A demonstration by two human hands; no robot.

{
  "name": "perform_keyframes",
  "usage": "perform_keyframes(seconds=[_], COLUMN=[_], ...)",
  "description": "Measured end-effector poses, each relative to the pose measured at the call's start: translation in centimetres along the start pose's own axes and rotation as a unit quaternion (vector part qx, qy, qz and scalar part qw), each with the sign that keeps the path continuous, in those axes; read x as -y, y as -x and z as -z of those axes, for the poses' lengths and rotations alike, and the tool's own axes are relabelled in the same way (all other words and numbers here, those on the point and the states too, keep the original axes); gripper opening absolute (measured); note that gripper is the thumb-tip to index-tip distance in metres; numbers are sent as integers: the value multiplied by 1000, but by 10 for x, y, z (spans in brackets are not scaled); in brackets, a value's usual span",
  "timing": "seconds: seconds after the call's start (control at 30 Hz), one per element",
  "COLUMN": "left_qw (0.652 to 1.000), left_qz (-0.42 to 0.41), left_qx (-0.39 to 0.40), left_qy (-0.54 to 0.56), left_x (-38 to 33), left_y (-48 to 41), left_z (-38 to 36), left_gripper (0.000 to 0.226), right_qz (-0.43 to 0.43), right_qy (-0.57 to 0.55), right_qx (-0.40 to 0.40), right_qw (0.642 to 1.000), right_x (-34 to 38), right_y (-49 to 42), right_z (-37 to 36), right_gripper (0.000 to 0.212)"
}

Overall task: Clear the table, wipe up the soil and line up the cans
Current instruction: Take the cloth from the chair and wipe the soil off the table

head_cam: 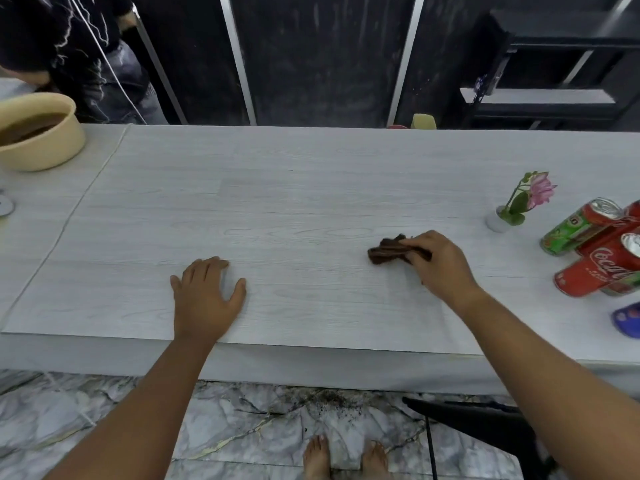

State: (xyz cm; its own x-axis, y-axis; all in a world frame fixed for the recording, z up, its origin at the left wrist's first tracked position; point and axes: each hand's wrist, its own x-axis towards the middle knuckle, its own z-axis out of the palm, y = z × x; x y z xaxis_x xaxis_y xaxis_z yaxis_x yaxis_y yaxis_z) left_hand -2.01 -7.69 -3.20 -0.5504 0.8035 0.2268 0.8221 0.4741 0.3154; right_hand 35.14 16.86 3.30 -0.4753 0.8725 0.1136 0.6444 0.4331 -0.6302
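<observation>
My right hand grips a crumpled brown cloth against the white wood-grain table, right of centre. My left hand lies flat on the tabletop near the front edge, fingers spread, holding nothing. At the far right stand several cans: a green and red can and a red cola can, close together, with others partly cut off by the frame edge. Scattered dark soil lies on the marble floor below the table's front edge.
A beige bowl of soil sits at the back left corner. A small white vase with a pink flower stands beside the cans. A blue object shows at the right edge. A person stands behind the table's left end. A black chair is at lower right.
</observation>
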Motion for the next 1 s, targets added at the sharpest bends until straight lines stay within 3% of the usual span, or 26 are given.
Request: perform_keyframes(seconds=[0.1, 0.43, 0.57, 0.67, 0.8, 1.0], left_qw=[1000, 1000, 996, 993, 987, 989], left_qz=[1, 16, 72, 33, -36, -45], left_qx=[0, 11, 54, 113, 156, 140], left_qy=[-3, -18, -7, -10, -20, -35], left_x=[2, 8, -18, -77, -151, -153], left_y=[-1, -2, 4, 19, 41, 48], left_z=[-1, -15, -15, -26, -48, -55], left_gripper=[56, 60, 80, 90, 91, 84], right_qz=[-9, 133, 38, -11, -50, -3], right_qy=[41, 18, -117, -146, -101, 52], right_qx=[33, 111, 203, 118, -13, 15], right_qw=[999, 985, 971, 982, 994, 999], right_x=[-17, 11, 11, 6, -11, -33], right_y=[-5, 130, 116, 76, 15, 4], right_z=[-6, -27, -11, 6, 12, -4], right_gripper=[32, 35, 28, 33, 28, 34])
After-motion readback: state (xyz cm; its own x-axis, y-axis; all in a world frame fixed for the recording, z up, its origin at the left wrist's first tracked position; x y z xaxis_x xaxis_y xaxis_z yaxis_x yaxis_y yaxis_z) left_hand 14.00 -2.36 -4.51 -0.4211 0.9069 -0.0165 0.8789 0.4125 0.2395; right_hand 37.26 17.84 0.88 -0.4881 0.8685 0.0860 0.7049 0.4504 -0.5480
